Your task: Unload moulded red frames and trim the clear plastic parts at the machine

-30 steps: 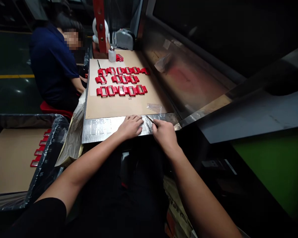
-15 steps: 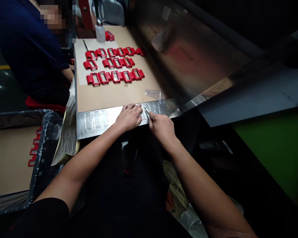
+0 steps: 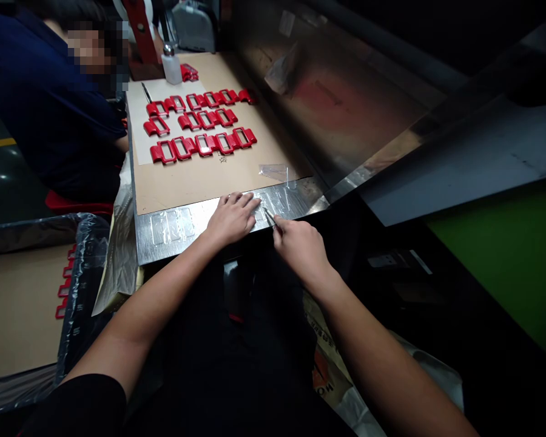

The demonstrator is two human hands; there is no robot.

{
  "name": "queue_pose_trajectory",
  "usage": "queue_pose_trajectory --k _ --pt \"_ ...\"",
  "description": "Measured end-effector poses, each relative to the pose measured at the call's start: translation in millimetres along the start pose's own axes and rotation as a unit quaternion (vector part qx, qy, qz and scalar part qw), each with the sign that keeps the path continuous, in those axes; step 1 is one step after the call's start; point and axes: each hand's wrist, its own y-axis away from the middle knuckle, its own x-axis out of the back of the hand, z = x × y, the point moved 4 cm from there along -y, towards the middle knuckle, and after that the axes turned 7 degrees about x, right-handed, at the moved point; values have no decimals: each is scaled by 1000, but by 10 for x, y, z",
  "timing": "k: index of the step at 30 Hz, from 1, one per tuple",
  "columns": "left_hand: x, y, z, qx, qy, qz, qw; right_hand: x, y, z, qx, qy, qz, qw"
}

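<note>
My left hand [image 3: 233,217] lies palm down with fingers stretched out, on clear film along the metal strip [image 3: 200,241] at the table's near edge. My right hand [image 3: 301,247] is closed around a slim, pale, pointed tool [image 3: 270,215], whose exact kind is too small to tell. Its tip points at the film just right of my left fingertips, touching or very near it. Rectangular outlines show in the clear film [image 3: 173,224] left of my left hand. Further right, a loose scrap of clear film [image 3: 273,173] overlaps the brown board.
Several red frame-shaped parts [image 3: 204,145] lie in rows on brown cardboard [image 3: 186,185]. Behind them stand a pump bottle [image 3: 171,65] and a red stand [image 3: 141,36]. A metal panel [image 3: 327,91] borders the right. Another person [image 3: 50,115] sits left, above a lined bin [image 3: 79,273].
The view has turned slightly. My right hand has shifted a little toward me, and more of the tool shows. My left hand stays flat on the film.
</note>
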Motion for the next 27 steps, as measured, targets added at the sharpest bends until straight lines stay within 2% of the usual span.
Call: queue_pose_trajectory --k 6,13,16,19,22,24,27 --pt "-14 -16 0 -5 -13 -17 1000 27 55 -36 9 15 -19 1000" --pt "-30 -22 -2 -4 -13 -9 1000 45 366 48 8 11 -40 999" --pt "9 -1 -2 3 1 8 1000 43 508 207 -20 -43 2 999" --pt "76 43 7 -2 21 43 999 -10 508 432 -80 -112 86 987" --pt "138 92 17 -11 38 76 996 -83 230 543 -74 -185 170 965" --pt "163 109 12 -7 45 90 995 -106 -108 511 -28 -219 199 955" --pt "173 101 -16 3 52 105 993 -119 -697 361 59 -239 209 947"
